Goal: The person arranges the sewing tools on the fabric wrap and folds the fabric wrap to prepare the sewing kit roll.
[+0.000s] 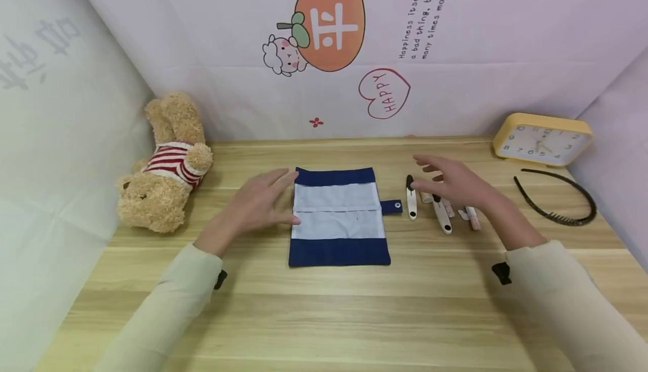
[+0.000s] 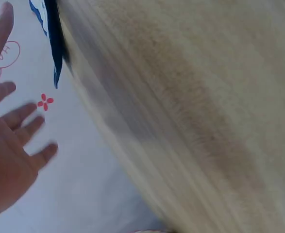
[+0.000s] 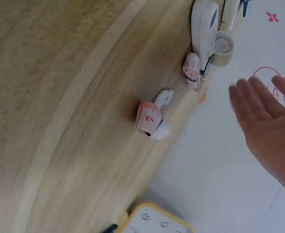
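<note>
A navy and pale grey fabric pouch [image 1: 338, 196] lies unfolded, its snap tab [image 1: 392, 207] pointing right. Beside its left edge is my left hand [image 1: 258, 200], fingers spread; whether the fingertips touch the cloth I cannot tell. My right hand [image 1: 455, 183] hovers over a group of small items, holding nothing. Among these are two slim white tools with black ends, one [image 1: 412, 206] near the tab and another [image 1: 443, 218] further right. The right wrist view shows a rolled measuring tape [image 3: 148, 116], a second pink-printed roll [image 3: 191, 68] and a whitish ring-shaped roll [image 3: 223, 48].
On the left a teddy bear [image 1: 161, 197] in a striped shirt lies against the cloth wall. A yellow clock [image 1: 544, 138] stands at the back right, with a black headband [image 1: 562, 218] before it. Printed white cloth [image 1: 228, 96] closes off the table's back.
</note>
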A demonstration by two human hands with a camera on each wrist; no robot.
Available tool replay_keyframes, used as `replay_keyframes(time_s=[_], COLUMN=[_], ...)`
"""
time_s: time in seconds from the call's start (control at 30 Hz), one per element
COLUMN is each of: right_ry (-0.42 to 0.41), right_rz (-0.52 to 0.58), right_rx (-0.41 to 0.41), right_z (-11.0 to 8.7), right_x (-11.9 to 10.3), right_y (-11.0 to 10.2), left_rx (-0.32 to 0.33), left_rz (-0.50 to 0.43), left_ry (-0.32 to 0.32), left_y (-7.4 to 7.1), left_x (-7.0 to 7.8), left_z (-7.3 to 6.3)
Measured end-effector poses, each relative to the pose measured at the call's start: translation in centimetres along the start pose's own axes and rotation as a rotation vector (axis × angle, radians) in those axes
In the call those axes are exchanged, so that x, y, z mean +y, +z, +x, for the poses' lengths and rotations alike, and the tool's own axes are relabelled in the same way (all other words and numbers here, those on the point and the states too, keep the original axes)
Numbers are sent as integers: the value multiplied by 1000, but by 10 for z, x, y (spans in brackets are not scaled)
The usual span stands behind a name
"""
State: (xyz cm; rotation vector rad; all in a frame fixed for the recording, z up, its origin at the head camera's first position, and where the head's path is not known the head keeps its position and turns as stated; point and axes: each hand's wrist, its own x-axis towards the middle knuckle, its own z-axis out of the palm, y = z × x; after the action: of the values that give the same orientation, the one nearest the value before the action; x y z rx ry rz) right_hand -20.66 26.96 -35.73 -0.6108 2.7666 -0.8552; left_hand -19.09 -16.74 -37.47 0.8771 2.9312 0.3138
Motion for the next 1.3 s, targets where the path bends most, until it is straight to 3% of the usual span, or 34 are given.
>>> replay_keyframes(time_s=[0.23, 0.6, 1.0, 1.3], right_ry=[56, 109, 105, 118], right_rz=[177, 212, 204, 129], right_rx=[-44, -90, -176, -182], right_z=[13, 23, 34, 41], right_x=[18, 26, 34, 26], right_y=[-3, -5, -2, 6], left_rx=[-10, -88, -173, -183], left_rz=[-275, -476, -497, -497], left_ry=[24, -34, -31, -24], left_y=[7, 16, 18, 19], left_x=[-5, -8, -11, -13], left_z=[9, 15, 17, 20])
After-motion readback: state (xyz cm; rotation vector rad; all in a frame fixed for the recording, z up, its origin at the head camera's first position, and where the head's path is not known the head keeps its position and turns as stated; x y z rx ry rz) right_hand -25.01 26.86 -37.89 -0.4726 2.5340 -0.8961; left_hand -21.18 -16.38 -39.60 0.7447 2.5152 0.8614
